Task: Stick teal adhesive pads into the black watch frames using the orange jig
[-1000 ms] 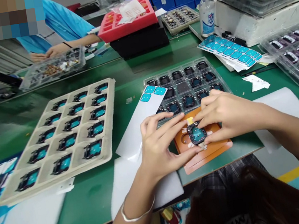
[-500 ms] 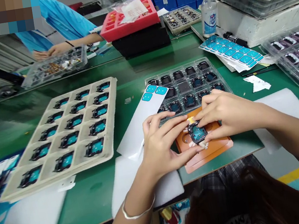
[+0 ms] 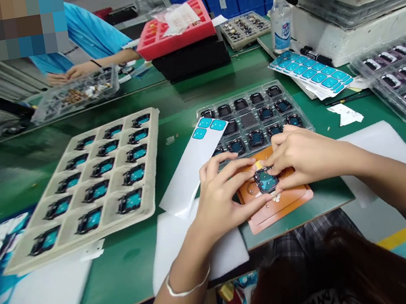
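A small black square watch case with a teal film on its face sits over an orange plate. My left hand holds its left side, thumb at the lower edge and fingers at the top. My right hand grips the right side, thumb by the lower right corner, fingertips pressed on the upper part of the film. At the top edge, between the fingertips, shows a yellow bit. Behind the hands lies a clear tray of black cases. A white sheet with three teal stickers overlaps its left corner.
A cream tray of teal-covered cases stands left. Sheets of teal stickers, a pump bottle and a tray of purple-and-white parts are at right. A red tray stands at the back. Across the bench sits a person in blue.
Both hands stay on the watch case, with fingers in nearly the same places. The view has shifted slightly; little else differs.
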`<action>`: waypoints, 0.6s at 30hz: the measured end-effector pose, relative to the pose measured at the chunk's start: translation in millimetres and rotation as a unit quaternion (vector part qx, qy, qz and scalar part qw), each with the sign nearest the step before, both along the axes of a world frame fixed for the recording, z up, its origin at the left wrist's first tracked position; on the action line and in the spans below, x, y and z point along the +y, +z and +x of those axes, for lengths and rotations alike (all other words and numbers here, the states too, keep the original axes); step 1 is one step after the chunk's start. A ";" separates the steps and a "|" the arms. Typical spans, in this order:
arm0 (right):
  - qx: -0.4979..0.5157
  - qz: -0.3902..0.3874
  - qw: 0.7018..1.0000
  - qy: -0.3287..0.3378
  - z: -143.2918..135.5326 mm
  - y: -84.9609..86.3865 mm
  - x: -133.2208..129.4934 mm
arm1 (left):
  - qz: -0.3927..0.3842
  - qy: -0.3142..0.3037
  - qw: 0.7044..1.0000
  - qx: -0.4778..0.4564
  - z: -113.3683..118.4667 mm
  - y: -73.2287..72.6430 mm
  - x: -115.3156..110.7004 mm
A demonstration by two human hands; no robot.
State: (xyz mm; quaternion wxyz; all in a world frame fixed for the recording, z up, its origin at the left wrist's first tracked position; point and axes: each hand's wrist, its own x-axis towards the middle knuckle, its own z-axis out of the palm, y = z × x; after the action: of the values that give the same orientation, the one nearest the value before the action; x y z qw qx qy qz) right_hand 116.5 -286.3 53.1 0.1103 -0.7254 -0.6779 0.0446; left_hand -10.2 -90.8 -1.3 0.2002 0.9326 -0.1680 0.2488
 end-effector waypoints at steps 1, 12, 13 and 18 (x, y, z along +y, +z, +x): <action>0.007 0.005 1.000 0.005 1.0 -0.1 -0.1 | -0.012 -0.004 1.000 -0.002 0.8 -0.3 -0.4; 0.393 0.162 0.905 0.019 8.7 -21.3 10.6 | -0.049 -0.033 0.997 -0.058 1.0 -1.5 2.0; 0.453 0.164 0.876 0.027 10.2 -24.4 12.8 | -0.049 -0.035 0.997 -0.045 1.5 -3.0 3.7; 0.686 0.127 0.715 0.040 21.3 -30.5 16.8 | -0.075 0.123 0.988 -0.056 15.1 -19.5 28.0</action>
State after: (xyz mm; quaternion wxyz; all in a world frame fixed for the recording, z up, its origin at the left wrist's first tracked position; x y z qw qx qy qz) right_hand 137.7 -269.4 22.5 0.6345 -0.4476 -0.4436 0.4476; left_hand 4.9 -62.8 -20.8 0.2278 0.9130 -0.0437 0.3355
